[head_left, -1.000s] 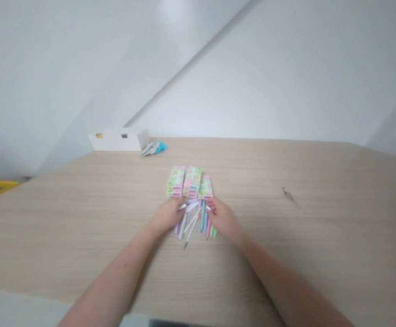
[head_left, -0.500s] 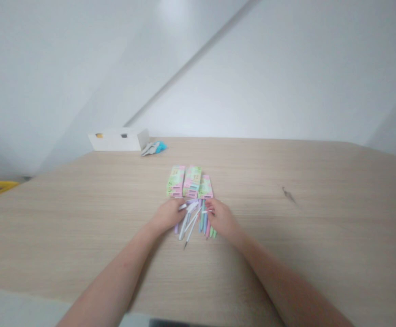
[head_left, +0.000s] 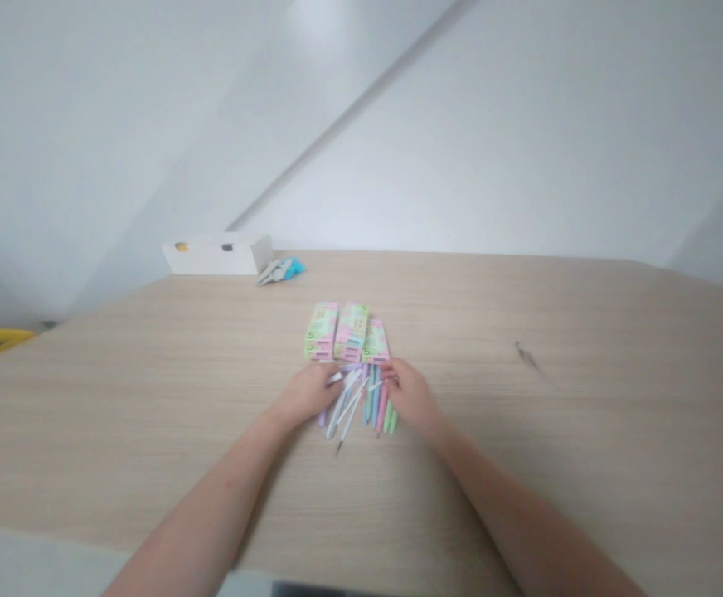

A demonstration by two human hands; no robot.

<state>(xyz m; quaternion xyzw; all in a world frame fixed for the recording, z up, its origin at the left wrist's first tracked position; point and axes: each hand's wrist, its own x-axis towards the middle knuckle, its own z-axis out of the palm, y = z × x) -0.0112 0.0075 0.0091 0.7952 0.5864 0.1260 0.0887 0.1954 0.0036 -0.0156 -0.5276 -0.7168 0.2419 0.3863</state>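
Pastel pens lie on the table in a loose row, among them a pink pen (head_left: 382, 406), a green pen (head_left: 390, 417) and a blue pen (head_left: 371, 402). Thin white refills (head_left: 350, 421), one with a dark tip, lie across the left part of the row. My left hand (head_left: 308, 393) rests at the left end, fingers closed on a small white pen part (head_left: 335, 378). At the right end, over the pink and green pens, my right hand (head_left: 412, 398) pinches a thin white stick (head_left: 376, 385); its kind is too blurred to tell.
Just beyond the pens stand several small green and pink boxes (head_left: 352, 329), some stacked. Farther back are a white box (head_left: 212, 257) with cut-outs and grey-blue gloves (head_left: 282, 270). A small dark object (head_left: 526, 356) lies to the right. A yellow-edged item (head_left: 1, 338) shows at far left.
My right hand has shifted slightly right and away from me, uncovering more of the pink and green pens. My left hand stays almost in place.
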